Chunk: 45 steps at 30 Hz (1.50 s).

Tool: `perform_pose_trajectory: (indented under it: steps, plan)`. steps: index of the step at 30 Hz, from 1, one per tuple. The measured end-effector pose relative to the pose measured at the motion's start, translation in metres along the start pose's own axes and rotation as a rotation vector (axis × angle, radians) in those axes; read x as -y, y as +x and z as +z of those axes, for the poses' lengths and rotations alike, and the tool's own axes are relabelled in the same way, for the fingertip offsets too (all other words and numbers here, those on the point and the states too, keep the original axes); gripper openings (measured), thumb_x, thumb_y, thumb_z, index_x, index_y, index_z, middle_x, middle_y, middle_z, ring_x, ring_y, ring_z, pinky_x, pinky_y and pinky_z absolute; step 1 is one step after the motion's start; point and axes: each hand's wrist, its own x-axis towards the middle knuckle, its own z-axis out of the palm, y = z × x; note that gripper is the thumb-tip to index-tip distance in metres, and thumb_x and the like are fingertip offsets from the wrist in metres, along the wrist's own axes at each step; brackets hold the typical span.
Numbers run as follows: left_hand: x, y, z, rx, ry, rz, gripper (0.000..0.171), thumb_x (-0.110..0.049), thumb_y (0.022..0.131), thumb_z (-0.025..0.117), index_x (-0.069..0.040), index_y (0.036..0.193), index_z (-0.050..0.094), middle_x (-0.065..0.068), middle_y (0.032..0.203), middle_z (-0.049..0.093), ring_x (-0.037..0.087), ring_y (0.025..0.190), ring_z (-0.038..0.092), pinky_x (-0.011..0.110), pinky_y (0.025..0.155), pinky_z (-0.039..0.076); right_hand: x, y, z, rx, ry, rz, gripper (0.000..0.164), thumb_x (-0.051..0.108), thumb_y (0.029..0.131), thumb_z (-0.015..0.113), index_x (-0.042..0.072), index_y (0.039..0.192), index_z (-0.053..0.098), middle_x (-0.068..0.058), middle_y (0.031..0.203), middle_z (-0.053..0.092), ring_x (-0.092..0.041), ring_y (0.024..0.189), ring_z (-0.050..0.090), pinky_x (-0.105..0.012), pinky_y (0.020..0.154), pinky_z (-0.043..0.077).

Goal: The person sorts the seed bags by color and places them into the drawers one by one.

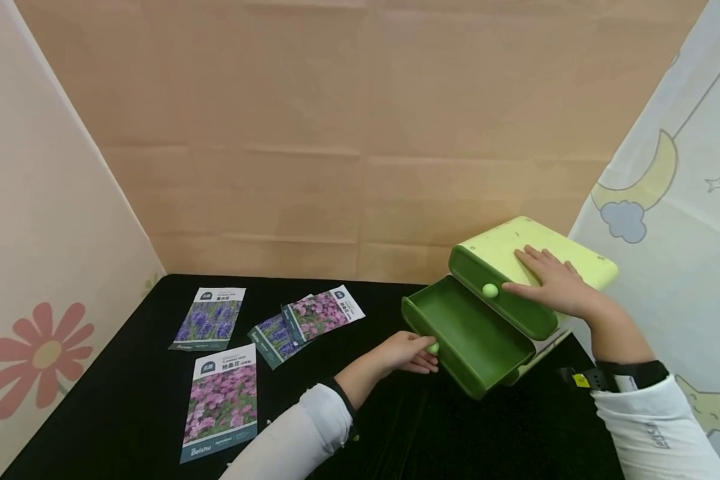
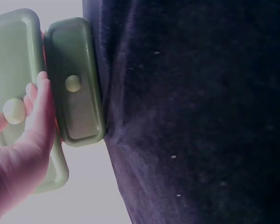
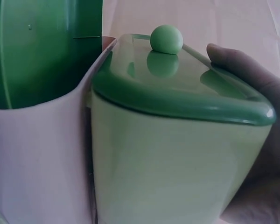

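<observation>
A storage box (image 1: 552, 250) with a pale yellow-green top and two green drawers stands at the right of the table. Its lower drawer (image 1: 468, 327) is pulled out, showing the green inside. My left hand (image 1: 405, 352) pinches that drawer's round knob (image 2: 14, 111) between thumb and fingers. Above it, the upper drawer (image 1: 504, 297) stays closed, with its light green knob (image 3: 166, 39) uncovered. My right hand (image 1: 555, 283) rests on the box's top with the fingers spread, the thumb near the upper drawer's front edge.
On the black-covered table (image 1: 126, 393) lie flower seed packets: a purple one (image 1: 210, 320), a large pink one (image 1: 222, 403), and a pink one (image 1: 324, 313) overlapping another purple one (image 1: 276, 340). A brown sheet (image 1: 276, 147) hangs behind; patterned walls flank both sides.
</observation>
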Motion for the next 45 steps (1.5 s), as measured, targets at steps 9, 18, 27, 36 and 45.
perform_pose_trajectory:
  steps: [9,18,27,36,45]
  plan:
    - [0.009,-0.002,-0.010,0.059,-0.007,0.028,0.049,-0.036,0.103,0.044,0.008,0.115,0.062,0.027,0.111,0.067,0.032,0.102,0.069,0.043,0.092,0.054,0.001,-0.001,0.001,-0.005,-0.008,-0.004,0.088,0.051,0.093,0.056,-0.005,0.151,0.019,-0.035,0.154,0.012,-0.060,0.138,0.006,-0.078,0.103,0.005]
    - [-0.005,-0.009,-0.089,-0.198,0.291,0.080,0.044,-0.029,0.101,0.050,0.004,0.130,0.054,0.024,0.125,0.062,0.034,0.112,0.062,0.040,0.094,0.053,0.000,0.000,0.001,-0.012,-0.004,-0.002,0.089,0.052,0.093,0.056,-0.003,0.152,0.019,-0.034,0.155,0.012,-0.059,0.139,0.006,-0.078,0.103,0.004]
    - [-0.008,-0.025,-0.176,-0.421,0.825,0.033,0.073,-0.033,0.097,0.058,-0.004,0.153,0.023,0.020,0.159,0.021,0.040,0.146,0.019,0.057,0.118,0.019,0.002,-0.001,0.001,-0.009,0.006,0.005,0.090,0.052,0.092,0.056,-0.004,0.152,0.018,-0.034,0.155,0.011,-0.059,0.140,0.004,-0.077,0.104,0.003]
    - [0.007,-0.034,-0.208,-0.473,0.985,-0.155,0.108,-0.047,0.087,0.068,0.004,0.152,-0.003,0.026,0.160,-0.004,0.043,0.147,-0.007,0.065,0.116,0.002,0.002,-0.002,0.001,-0.013,-0.009,0.001,0.088,0.051,0.093,0.056,-0.003,0.152,0.019,-0.034,0.155,0.012,-0.059,0.139,0.005,-0.077,0.104,0.004]
    - [0.016,-0.033,-0.208,-0.441,0.970,-0.284,0.108,-0.052,0.085,0.068,0.011,0.150,0.009,0.031,0.157,0.010,0.045,0.147,0.006,0.063,0.117,0.009,0.002,-0.001,0.000,-0.010,-0.016,0.001,0.088,0.052,0.093,0.055,-0.003,0.152,0.018,-0.034,0.155,0.012,-0.059,0.139,0.006,-0.078,0.103,0.004]
